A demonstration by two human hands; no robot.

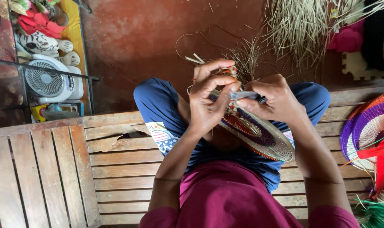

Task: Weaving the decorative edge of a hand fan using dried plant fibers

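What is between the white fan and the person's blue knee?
In the head view, mostly bare reddish-brown floor separates the white fan from the blue knee. A thin dark metal bar sticks out beside the fan; nothing else lies there.

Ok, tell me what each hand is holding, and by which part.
The left hand pinches the upper rim of the round woven basket piece. The right hand grips a small grey tool by its rear end, tip toward that rim.

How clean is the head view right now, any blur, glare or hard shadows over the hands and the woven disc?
Head view: soft, even daylight, no glare; left hand, right hand and woven disc are reasonably sharp; the small grey tool is slightly smeared; only soft shadow on the floor; edges bend a little.
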